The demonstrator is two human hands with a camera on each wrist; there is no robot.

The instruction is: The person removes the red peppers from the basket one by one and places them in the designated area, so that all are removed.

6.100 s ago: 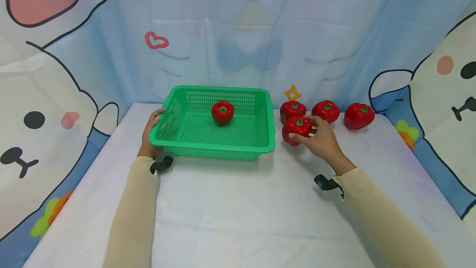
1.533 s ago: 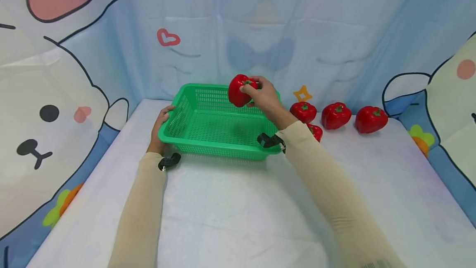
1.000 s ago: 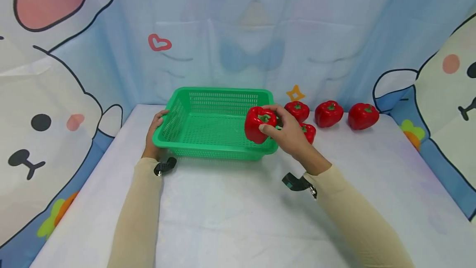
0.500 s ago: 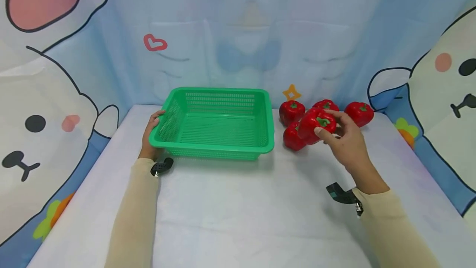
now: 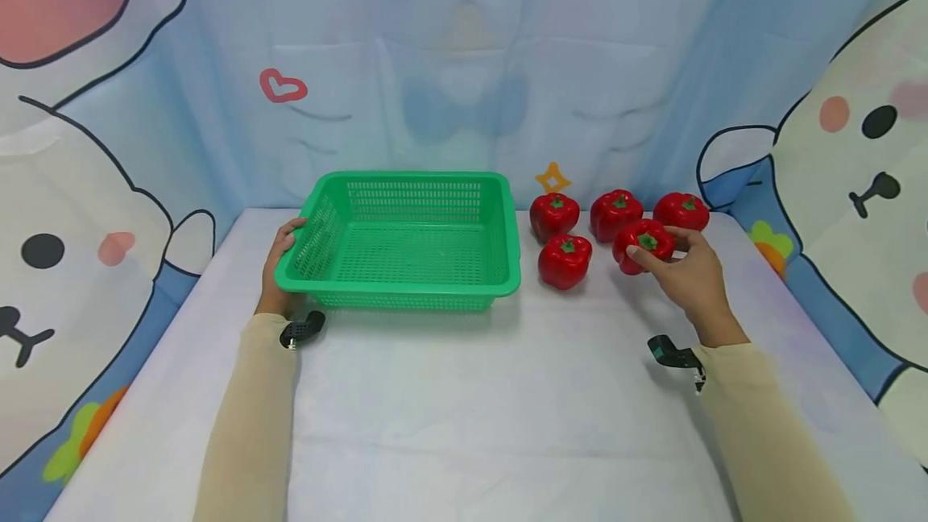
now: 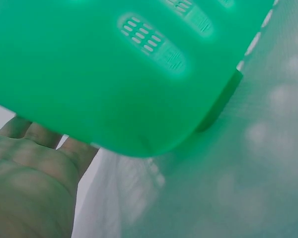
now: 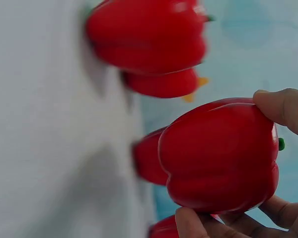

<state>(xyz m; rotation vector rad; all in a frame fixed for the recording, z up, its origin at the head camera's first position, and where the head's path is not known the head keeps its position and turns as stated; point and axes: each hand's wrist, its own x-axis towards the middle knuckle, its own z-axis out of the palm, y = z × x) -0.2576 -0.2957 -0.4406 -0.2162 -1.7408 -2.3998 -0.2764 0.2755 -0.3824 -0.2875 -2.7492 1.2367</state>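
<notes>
In the head view, my right hand [image 5: 689, 272] grips a red bell pepper [image 5: 641, 246], thumb on its near side, low beside the other peppers. The right wrist view shows the same pepper [image 7: 218, 153] between thumb and fingers, its green stem toward the palm. My left hand [image 5: 277, 268] holds the left rim of a green plastic basket [image 5: 399, 289]. No pepper lies in this basket. From below, the left wrist view shows the left hand's fingers passing behind the rim, which hides their tips.
Right of the basket stand more red bell peppers: one in front [image 5: 565, 263], one behind it [image 5: 554, 216], one mid-back [image 5: 615, 214] and one far right [image 5: 681, 210]. A white cloth [image 5: 464, 409] covers the table. A printed blue curtain [image 5: 464, 87] hangs close behind.
Earlier a pepper lay in the basket. My right hand lifted a pepper above the basket, then carried it right and lowered it among the others. My left hand stayed at the basket rim.
</notes>
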